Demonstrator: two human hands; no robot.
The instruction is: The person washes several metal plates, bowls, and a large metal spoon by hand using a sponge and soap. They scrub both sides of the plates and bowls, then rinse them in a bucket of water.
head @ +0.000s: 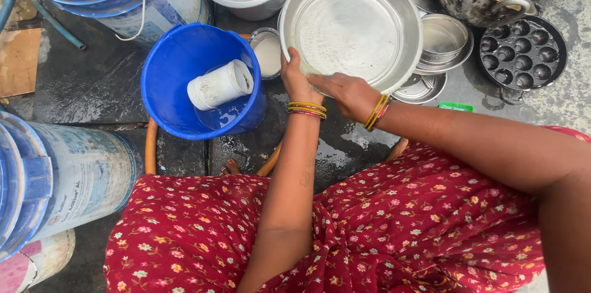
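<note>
The left hand (pixel 297 80) has its grip clamped on the near rim of a wide steel plate (pixel 351 25), tilted up on edge above the wet floor (pixel 92 84). The right hand (pixel 348 93) lies flat against the same lower rim, fingers closed on it. The plate extends away from both hands; a blue bucket (pixel 184 59) with a white mug (pixel 220 84) sits just left.

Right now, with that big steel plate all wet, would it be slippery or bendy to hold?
Probably slippery: the big steel plate looks wet and shiny. It likely stays stiff, since it keeps its round shape while the left hand and right hand grip only its lower rim.
</note>
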